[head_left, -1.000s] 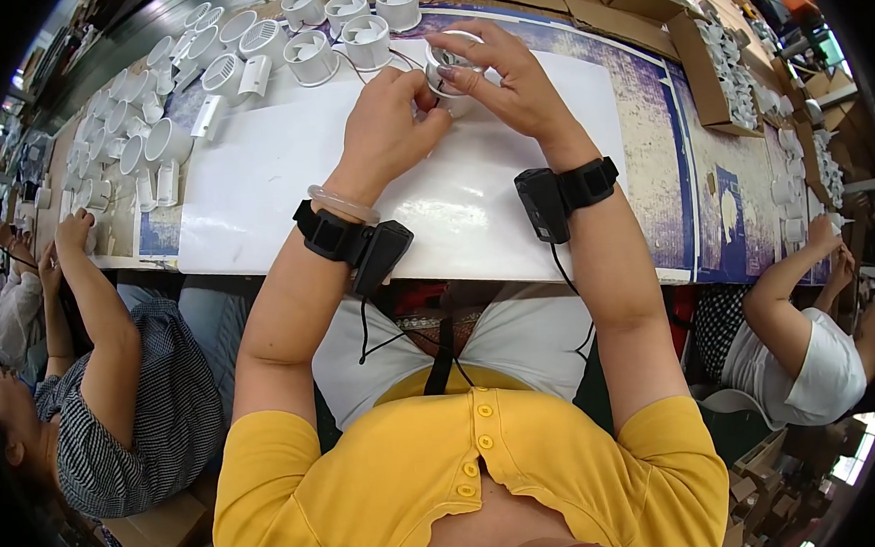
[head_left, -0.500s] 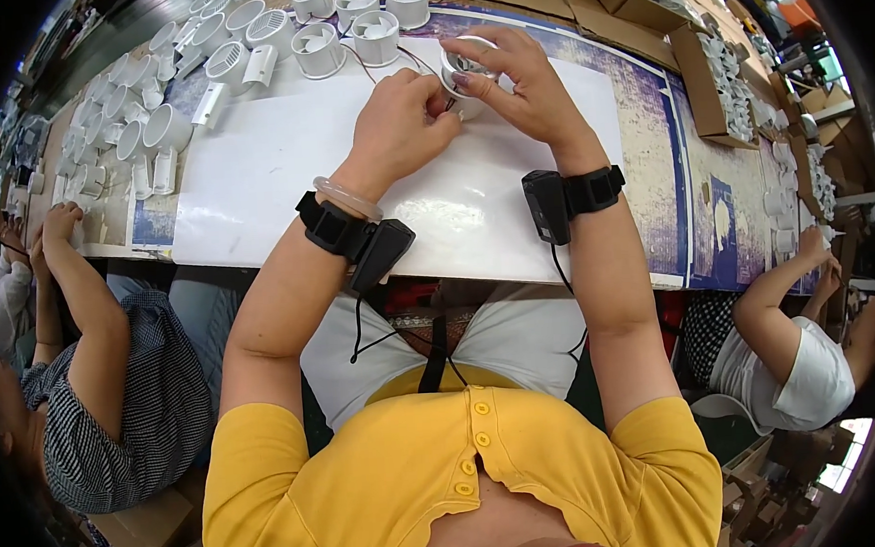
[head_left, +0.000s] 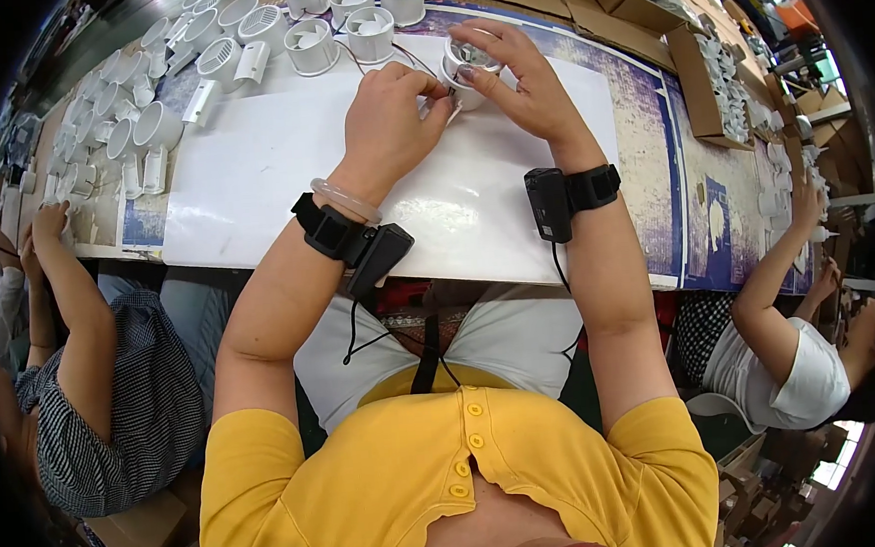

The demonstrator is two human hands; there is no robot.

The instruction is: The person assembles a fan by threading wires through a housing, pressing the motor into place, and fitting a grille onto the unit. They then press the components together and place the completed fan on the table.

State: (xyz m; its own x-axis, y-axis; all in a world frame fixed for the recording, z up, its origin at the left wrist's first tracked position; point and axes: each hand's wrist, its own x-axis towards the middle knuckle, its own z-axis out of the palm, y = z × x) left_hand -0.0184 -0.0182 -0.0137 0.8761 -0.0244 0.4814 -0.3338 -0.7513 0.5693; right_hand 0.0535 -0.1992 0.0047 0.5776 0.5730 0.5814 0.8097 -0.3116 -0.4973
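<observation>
My right hand [head_left: 529, 92] curls its fingers over the rim of a small white round fan housing [head_left: 453, 64] at the far middle of the white sheet. My left hand [head_left: 388, 116] is closed in a pinch against the housing's near left side. What sits between its thumb and forefinger is too small to make out; a bit of dark wire shows close by. Just left of the housing stands a group of white round fans [head_left: 371, 32] with blades inside, and thin dark and red wires run from them toward my hands.
White sheet [head_left: 281, 173] covers the table before me. Many white cups and brackets [head_left: 158, 125] crowd the left side. A cardboard box [head_left: 699, 87] of small white parts stands at right. Co-workers sit on both sides, one in a checked top [head_left: 114, 394], one in white [head_left: 794, 372].
My left hand has shifted slightly and stays pinched at the housing's side. My right fingers have spread a little on the rim. The right co-worker's arm has risen.
</observation>
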